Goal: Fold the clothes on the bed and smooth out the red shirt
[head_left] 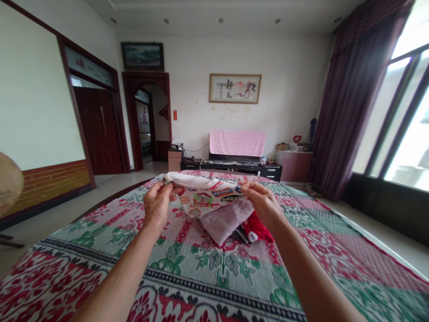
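Observation:
Between my two hands a white garment (pixel 201 199) with colourful cartoon and letter prints hangs above the bed-like surface. My left hand (pixel 157 201) pinches its upper left corner, fingers closed on the cloth. At the upper right corner, my right hand (pixel 259 197) grips the same cloth between thumb and fingers. Its white inner side shows along the top edge. Just below and behind my right hand lies a small heap: a pale mauve cloth (pixel 228 221), a red cloth (pixel 260 227) and a dark striped piece (pixel 241 234), partly covered by one another.
A flowered red, green and white cover (pixel 187 268) spreads under everything. Beyond its far edge stands a low black TV cabinet (pixel 231 167) with a pink cloth (pixel 237 143) over the screen. Purple curtains (pixel 348 107) hang at the window on the right; doorways are on the left.

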Demonstrator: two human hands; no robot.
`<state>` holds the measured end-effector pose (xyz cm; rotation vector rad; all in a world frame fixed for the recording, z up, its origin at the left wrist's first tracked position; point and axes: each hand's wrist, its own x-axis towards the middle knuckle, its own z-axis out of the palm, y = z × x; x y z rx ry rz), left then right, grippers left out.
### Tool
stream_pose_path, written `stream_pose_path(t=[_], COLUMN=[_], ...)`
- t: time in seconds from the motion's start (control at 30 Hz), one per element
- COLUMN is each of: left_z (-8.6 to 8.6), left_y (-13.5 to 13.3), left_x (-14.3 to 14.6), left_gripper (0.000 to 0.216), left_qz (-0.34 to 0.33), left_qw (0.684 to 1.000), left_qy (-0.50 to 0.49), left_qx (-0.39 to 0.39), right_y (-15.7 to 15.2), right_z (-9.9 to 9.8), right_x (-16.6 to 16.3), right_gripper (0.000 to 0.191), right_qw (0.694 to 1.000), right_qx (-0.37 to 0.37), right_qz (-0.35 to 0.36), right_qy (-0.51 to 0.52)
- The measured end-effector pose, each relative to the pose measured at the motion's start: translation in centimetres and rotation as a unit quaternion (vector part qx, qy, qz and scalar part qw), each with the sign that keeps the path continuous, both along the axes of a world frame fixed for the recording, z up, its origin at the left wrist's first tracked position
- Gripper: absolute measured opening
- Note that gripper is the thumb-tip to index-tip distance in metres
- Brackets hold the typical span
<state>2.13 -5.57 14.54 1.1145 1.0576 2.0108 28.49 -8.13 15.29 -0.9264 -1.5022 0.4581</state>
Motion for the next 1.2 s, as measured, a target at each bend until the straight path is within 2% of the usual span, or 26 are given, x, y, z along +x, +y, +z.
stream_pose_path(t=[0.03, 0.17, 0.27, 0.37, 0.43, 0.5, 0.57, 0.6, 0.67, 0.77, 0.83, 0.9, 0.97, 1.07, 1.13, 1.2], left_z=[0.2, -0.2, -0.7, -0.8, -0.7, -0.8, -1.0, -1.1, -1.3, -0.9, -0.1, 1.2, 3.2, 6.5, 8.2, 9.1], left_y=[-0.1, -0.2, -0.5, -1.2, -1.8, -2.2, -2.4, -2.5, -2.4, -1.8, -1.1, -0.1, 1.1, 3.2, 4.5, 5.4], left_x=[-0.1, 0.0, 0.3, 0.5, 0.8, 1.2, 1.7, 1.8, 1.8, 1.0, 0.0, -1.0, -1.8, -2.8, -3.6, -4.3], left_gripper=[0.029, 0.032, 0.054, 0.076, 0.078, 0.067, 0.046, 0.038, 0.036, 0.035, 0.033, 0.033, 0.031, 0.027, 0.033, 0.043], left_qz=[0.002, -0.010, -0.074, -0.174, -0.221, -0.262, -0.282, -0.275, -0.231, -0.127, -0.052, 0.008, 0.056, 0.155, 0.221, 0.247], left_qw=[1.000, 0.998, 0.983, 0.939, 0.897, 0.853, 0.823, 0.818, 0.825, 0.856, 0.881, 0.889, 0.869, 0.824, 0.822, 0.840], left_qy=[-0.001, 0.062, 0.166, 0.293, 0.380, 0.449, 0.489, 0.501, 0.515, 0.499, 0.466, 0.453, 0.486, 0.542, 0.522, 0.477], left_qx=[0.008, 0.003, -0.022, -0.033, -0.042, -0.056, -0.062, -0.059, -0.046, -0.047, -0.062, -0.071, -0.069, -0.056, -0.057, -0.073], right_y=[0.0, -0.1, -0.4, -0.7, -0.9, -1.1, -1.1, -1.0, -0.6, 0.5, 1.2, 1.8, 2.2, 2.4, 2.3, 2.2], right_z=[-0.1, -0.1, 0.1, 0.1, 0.0, -0.1, -0.2, -0.4, -1.0, -2.7, -4.2, -6.0, -7.8, -9.9, -10.7, -11.2], right_x=[0.0, -0.4, -0.9, -1.4, -1.8, -2.1, -2.4, -2.6, -2.6, -2.2, -1.7, -1.2, -0.9, -1.0, -1.2, -1.5], right_gripper=[0.024, 0.018, 0.017, 0.018, 0.018, 0.017, 0.016, 0.016, 0.016, 0.015, 0.013, 0.016, 0.025, 0.039, 0.043, 0.042], right_qw=[1.000, 1.000, 0.998, 0.990, 0.983, 0.975, 0.972, 0.973, 0.983, 0.997, 0.977, 0.940, 0.903, 0.877, 0.870, 0.867], right_qx=[-0.013, 0.002, -0.011, -0.028, -0.036, -0.037, -0.027, -0.019, 0.001, 0.066, 0.124, 0.163, 0.168, 0.145, 0.134, 0.136], right_qz=[0.016, -0.018, 0.064, 0.134, 0.180, 0.216, 0.233, 0.230, 0.183, 0.003, -0.120, -0.201, -0.250, -0.297, -0.301, -0.288], right_qy=[0.012, -0.004, -0.011, -0.021, -0.026, -0.027, -0.026, -0.025, -0.027, -0.051, -0.122, -0.224, -0.305, -0.349, -0.366, -0.384])
